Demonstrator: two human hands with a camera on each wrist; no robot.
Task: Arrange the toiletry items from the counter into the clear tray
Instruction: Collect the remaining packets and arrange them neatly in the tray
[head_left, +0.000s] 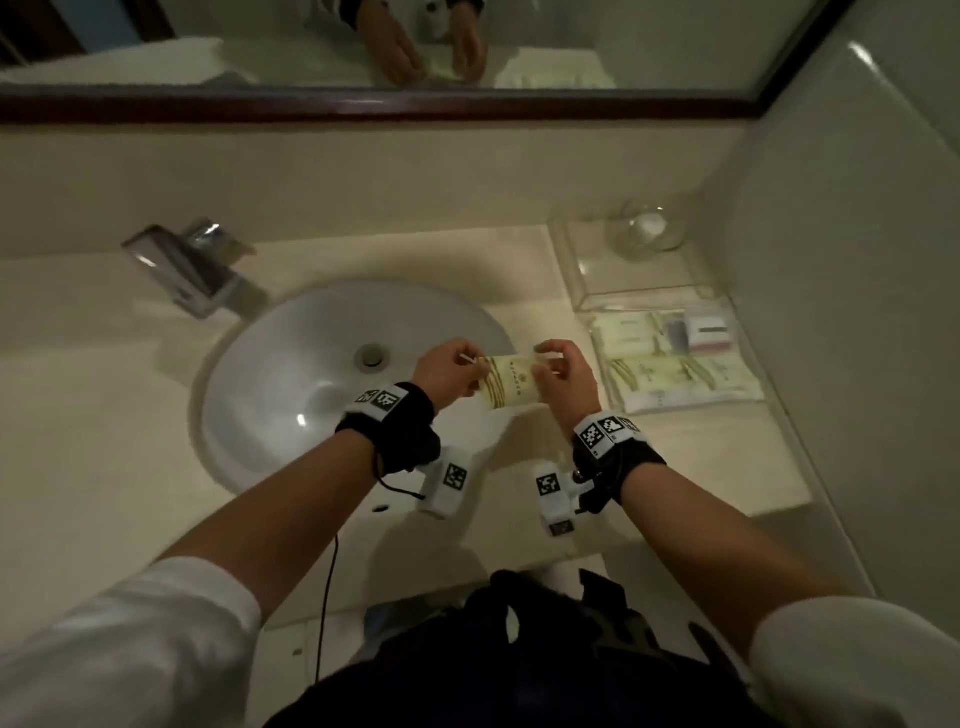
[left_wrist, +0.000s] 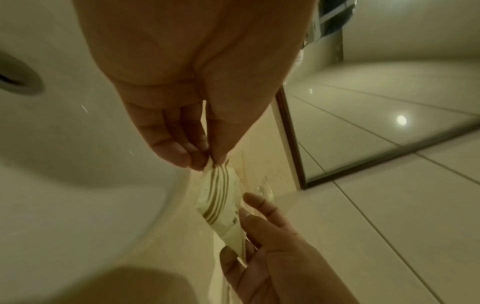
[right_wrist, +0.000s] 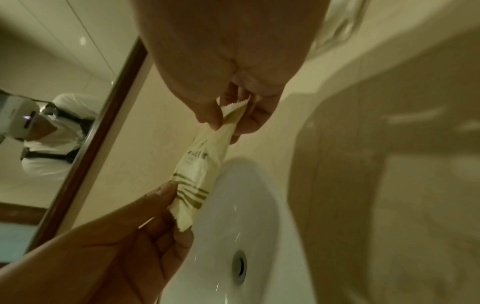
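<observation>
A cream toiletry sachet with olive stripes is held in the air over the right rim of the sink. My left hand pinches its left end and my right hand pinches its right end. The left wrist view shows my thumb and fingertips pinching the striped end of the sachet. In the right wrist view my right thumb and fingers pinch the serrated end of the sachet. The clear tray sits at the right on the counter, holding several similar sachets and a small pink box.
A white oval sink with a drain lies left of my hands, a chrome faucet behind it. An upturned glass stands in the tray's far part. A wall rises right of the tray; a framed mirror runs behind.
</observation>
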